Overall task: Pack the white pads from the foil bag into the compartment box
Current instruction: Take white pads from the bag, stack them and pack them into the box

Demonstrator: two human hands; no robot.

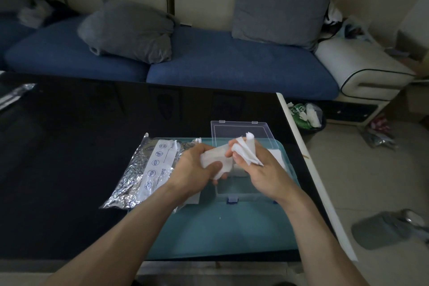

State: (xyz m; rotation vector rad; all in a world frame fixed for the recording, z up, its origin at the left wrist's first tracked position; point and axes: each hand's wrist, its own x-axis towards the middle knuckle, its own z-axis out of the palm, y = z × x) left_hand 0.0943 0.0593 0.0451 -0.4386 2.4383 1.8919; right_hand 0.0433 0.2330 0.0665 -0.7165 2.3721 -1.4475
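Nearest to us, our two bare forearms reach out over a flat teal plastic lid [220, 234] that lies at the near right corner of the glossy black table [69, 158]. Our left hand [195, 169] curls its fingers and thumb around a stack of white square pads [213, 158], the thumb pressing on the top of the stack. Our right hand [255, 165] pinches a few more crumpled white pads [246, 148] between thumb and fingers, so that they stick upward; the two bundles meet between our hands.

Directly beneath our hands, on the teal lid, sits the clear plastic compartment box [241, 183] with small blue latches on its near edge. More white shows inside it, but our hands hide which compartment holds it. Its transparent lid [241, 127] stands open on the far side.

Just left of our left hand lies the crinkled silver foil bag [139, 174] with a white label strip, partly on the teal lid and partly on the bare table.

Beyond the far edge of the table stands a blue-cushioned sofa [209, 58] with two grey pillows [130, 30]. On the floor past the right edge sits a small black bin [308, 121] stuffed with white and green waste.
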